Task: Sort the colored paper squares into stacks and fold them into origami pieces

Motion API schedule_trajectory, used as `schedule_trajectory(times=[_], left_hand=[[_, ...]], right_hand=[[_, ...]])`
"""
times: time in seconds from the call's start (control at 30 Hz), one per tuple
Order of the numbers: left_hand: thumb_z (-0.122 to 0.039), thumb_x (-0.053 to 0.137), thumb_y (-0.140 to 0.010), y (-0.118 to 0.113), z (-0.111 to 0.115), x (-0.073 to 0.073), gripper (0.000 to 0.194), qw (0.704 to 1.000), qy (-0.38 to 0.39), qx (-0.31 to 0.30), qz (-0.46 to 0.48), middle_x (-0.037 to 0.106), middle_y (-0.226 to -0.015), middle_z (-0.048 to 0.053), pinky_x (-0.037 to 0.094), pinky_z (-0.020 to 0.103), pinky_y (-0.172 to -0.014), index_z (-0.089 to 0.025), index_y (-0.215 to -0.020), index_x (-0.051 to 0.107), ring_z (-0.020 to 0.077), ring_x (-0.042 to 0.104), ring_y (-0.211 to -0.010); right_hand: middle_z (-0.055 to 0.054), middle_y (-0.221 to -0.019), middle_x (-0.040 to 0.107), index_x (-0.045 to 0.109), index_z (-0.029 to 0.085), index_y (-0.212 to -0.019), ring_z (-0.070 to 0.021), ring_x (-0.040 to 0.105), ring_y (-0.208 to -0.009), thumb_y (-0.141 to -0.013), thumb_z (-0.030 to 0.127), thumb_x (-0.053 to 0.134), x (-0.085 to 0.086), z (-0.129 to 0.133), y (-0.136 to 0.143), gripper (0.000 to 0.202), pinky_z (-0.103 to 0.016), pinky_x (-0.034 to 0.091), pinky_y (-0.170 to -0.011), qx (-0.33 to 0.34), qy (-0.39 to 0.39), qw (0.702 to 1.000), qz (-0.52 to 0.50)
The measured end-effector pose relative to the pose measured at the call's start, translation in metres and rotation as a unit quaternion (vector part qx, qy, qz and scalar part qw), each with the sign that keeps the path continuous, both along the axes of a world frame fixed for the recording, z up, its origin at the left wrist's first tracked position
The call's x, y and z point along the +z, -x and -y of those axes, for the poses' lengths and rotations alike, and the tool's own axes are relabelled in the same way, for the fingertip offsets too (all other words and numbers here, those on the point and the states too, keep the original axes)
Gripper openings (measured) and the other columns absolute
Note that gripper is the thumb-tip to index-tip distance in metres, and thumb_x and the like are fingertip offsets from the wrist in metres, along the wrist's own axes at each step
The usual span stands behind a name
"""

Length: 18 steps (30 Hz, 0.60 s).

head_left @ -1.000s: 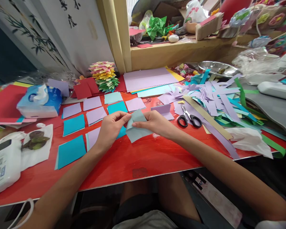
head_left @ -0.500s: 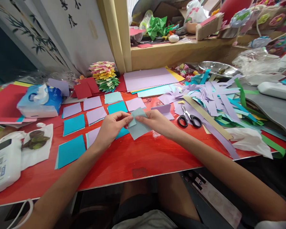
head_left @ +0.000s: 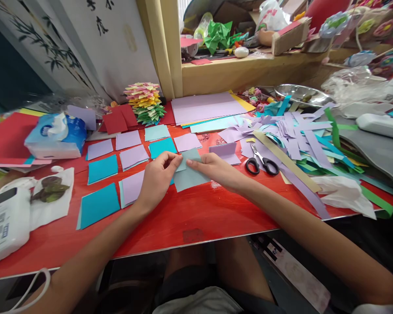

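Between my hands is a pale blue-green sheet of paper (head_left: 192,179), with a smaller flap or second piece lying across its upper part. My left hand (head_left: 160,176) pinches the left side of it between thumb and forefinger. On the right side, my right hand (head_left: 218,169) grips the same paper, thumb on top and fingers behind. The sheet is held above the red table (head_left: 170,226). Just behind the left hand lies a teal paper square (head_left: 162,147). A folded lilac paper (head_left: 224,150) sits beyond the right hand.
Stacks of teal squares (head_left: 100,206) and lilac squares (head_left: 134,156) lie to the left. Black-handled scissors (head_left: 262,163) and a heap of paper strips (head_left: 294,135) are at right. A tissue pack (head_left: 56,135) and a folded-paper tower (head_left: 146,102) stand at the back left.
The paper has turned slightly between my hands, so its lower edge now runs more level. Both hands keep their hold, and the view has shifted a little.
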State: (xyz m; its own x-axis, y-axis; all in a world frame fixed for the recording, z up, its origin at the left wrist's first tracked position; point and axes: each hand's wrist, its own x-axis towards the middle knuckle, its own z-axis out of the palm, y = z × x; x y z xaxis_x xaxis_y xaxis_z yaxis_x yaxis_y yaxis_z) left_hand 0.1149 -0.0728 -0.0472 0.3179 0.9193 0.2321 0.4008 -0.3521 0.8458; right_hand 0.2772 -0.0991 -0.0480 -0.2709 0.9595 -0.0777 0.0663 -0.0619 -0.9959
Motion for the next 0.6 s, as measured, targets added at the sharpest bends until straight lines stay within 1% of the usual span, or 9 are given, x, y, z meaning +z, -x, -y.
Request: schedule_trajectory(times=[0.13, 0.23, 0.37, 0.5, 0.6], left_hand=[[-0.048, 0.043, -0.085, -0.0018, 0.0033, -0.0009, 0.032, 0.999, -0.013, 0.023, -0.023, 0.051, -0.066, -0.002, 0.033, 0.022, -0.051, -0.019, -0.075, 0.052, 0.0104, 0.042, -0.058], [-0.048, 0.039, -0.087, -0.0026, 0.0056, -0.0009, 0.032, 0.998, -0.026, 0.030, -0.048, 0.049, -0.064, -0.002, 0.032, 0.022, -0.050, -0.020, -0.075, 0.048, 0.0101, 0.042, -0.056], [-0.047, 0.036, -0.088, -0.0019, 0.0061, -0.0010, 0.031, 0.996, -0.038, 0.030, -0.078, 0.048, -0.063, -0.003, 0.031, 0.022, -0.049, -0.020, -0.077, 0.046, 0.0099, 0.041, -0.054], [-0.047, 0.035, -0.089, -0.0007, 0.0051, -0.0015, 0.030, 0.996, -0.042, 0.019, -0.081, 0.048, -0.064, -0.003, 0.030, 0.021, -0.047, -0.020, -0.079, 0.046, 0.0099, 0.041, -0.054], [-0.045, 0.035, -0.089, -0.0005, 0.0048, -0.0014, 0.029, 0.995, -0.049, 0.013, -0.081, 0.049, -0.065, -0.003, 0.030, 0.021, -0.048, -0.020, -0.080, 0.046, 0.0097, 0.041, -0.054]], right_hand=[[-0.001, -0.071, 0.064, 0.064, 0.017, -0.077, -0.0103, 0.057, -0.062, -0.078, 0.034, 0.062, 0.0005, 0.0006, 0.0019, 0.017, -0.023, 0.047, -0.058, 0.021, 0.012, 1.000, -0.009], [-0.001, -0.076, 0.065, 0.064, 0.017, -0.078, -0.0115, 0.060, -0.067, -0.076, 0.030, 0.063, 0.0000, 0.0013, 0.0025, 0.013, -0.024, 0.049, -0.063, 0.034, 0.014, 0.999, -0.024], [-0.001, -0.075, 0.065, 0.064, 0.018, -0.078, -0.0119, 0.060, -0.068, -0.076, 0.030, 0.062, -0.0008, 0.0020, 0.0021, 0.012, -0.025, 0.049, -0.062, 0.035, 0.009, 0.999, -0.026], [-0.001, -0.071, 0.064, 0.062, 0.018, -0.073, -0.0113, 0.057, -0.062, -0.079, 0.034, 0.058, 0.0000, 0.0028, 0.0021, 0.018, -0.025, 0.047, -0.058, 0.021, 0.005, 1.000, -0.010], [-0.001, -0.067, 0.062, 0.061, 0.017, -0.070, -0.0107, 0.056, -0.059, -0.079, 0.035, 0.058, -0.0005, 0.0028, 0.0024, 0.020, -0.024, 0.046, -0.055, 0.011, 0.003, 1.000, -0.006]])
